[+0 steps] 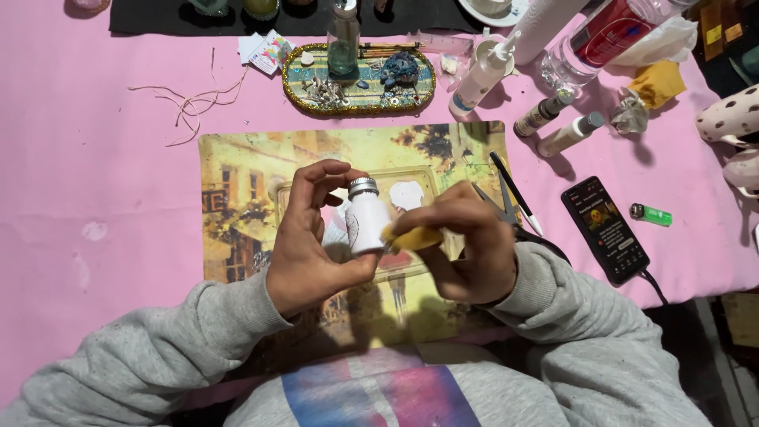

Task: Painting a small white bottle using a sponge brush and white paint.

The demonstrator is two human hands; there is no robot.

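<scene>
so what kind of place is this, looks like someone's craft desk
Most likely a home craft table. A pink cloth covers it, with a glue bottle, scissors and a glittery tray of trinkets, while the hands work on a small white bottle.

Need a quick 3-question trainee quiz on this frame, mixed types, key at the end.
1. True or false: the left hand holds the small white bottle upright, its silver cap on top.
2. What does the right hand press against the bottle? A) scissors B) a yellow sponge piece C) a lighter
3. Which thing lies between the phone and the placemat on the pink tablecloth?

Key:
1. True.
2. B, the yellow sponge piece.
3. A thin black brush with a white tip, beside the scissors.
</scene>
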